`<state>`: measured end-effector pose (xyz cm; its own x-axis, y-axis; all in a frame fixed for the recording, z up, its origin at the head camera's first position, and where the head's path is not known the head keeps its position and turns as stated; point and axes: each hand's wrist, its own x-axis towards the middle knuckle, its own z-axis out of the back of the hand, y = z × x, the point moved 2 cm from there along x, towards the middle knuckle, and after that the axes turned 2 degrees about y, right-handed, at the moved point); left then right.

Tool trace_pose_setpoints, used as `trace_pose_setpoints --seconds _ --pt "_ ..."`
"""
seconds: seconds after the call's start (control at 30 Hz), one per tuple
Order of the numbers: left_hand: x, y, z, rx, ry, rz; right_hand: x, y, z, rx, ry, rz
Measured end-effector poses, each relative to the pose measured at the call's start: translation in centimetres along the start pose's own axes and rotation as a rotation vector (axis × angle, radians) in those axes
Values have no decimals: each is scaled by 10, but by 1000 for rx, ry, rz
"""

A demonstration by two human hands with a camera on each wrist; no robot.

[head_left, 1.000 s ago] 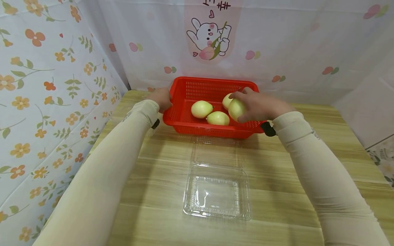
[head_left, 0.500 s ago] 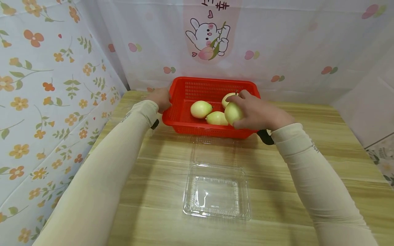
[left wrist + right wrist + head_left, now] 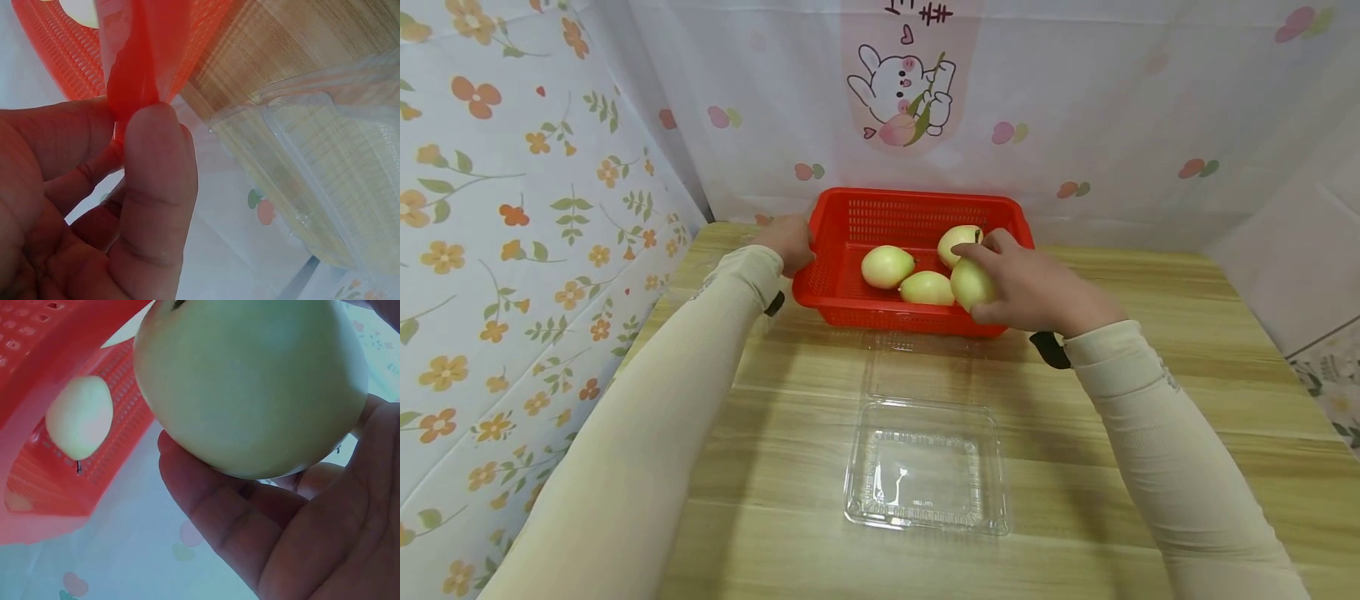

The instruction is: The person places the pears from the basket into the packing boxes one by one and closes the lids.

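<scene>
A red perforated basket [image 3: 895, 312] stands at the back of the table. My left hand [image 3: 787, 242] grips its left rim; in the left wrist view, thumb and fingers [image 3: 156, 181] pinch the red plastic. My right hand [image 3: 1030, 283] holds a pale yellow-green pear [image 3: 972, 283] over the basket's right front part. The right wrist view shows that pear [image 3: 250, 387] close up, with fingers curled round its underside. Inside the basket lie a left pear [image 3: 887, 267], a front pear [image 3: 927, 288] and a back pear [image 3: 958, 244], which the right hand partly covers.
A clear plastic clamshell box [image 3: 927, 475] lies with its lid unfolded on the wooden table [image 3: 1120, 500], in front of the basket. More clear plastic [image 3: 312, 162] shows in the left wrist view. Patterned cloth [image 3: 1075, 125] hangs behind and to the left.
The right hand, still holding the pear, has come slightly toward the near side of the basket. More of the back pear shows now. The left hand stays on the rim.
</scene>
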<state>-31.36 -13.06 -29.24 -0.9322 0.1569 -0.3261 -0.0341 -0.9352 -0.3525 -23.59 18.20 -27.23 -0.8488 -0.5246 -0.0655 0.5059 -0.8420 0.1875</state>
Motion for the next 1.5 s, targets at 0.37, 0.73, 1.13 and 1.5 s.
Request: trace_pose_setpoints --seconds 0.37,0.73,1.13,1.5 --pt "2 1 -1 15 -6 -26 -19 6 -1 -86 -86 30" --pt "1 2 1 23 9 -25 -37 20 -4 -125 -94 74" --pt "1 2 1 -22 15 -17 -56 39 -12 -179 -120 160" --pt "1 2 0 -26 6 3 -75 55 -21 -196 -153 245"
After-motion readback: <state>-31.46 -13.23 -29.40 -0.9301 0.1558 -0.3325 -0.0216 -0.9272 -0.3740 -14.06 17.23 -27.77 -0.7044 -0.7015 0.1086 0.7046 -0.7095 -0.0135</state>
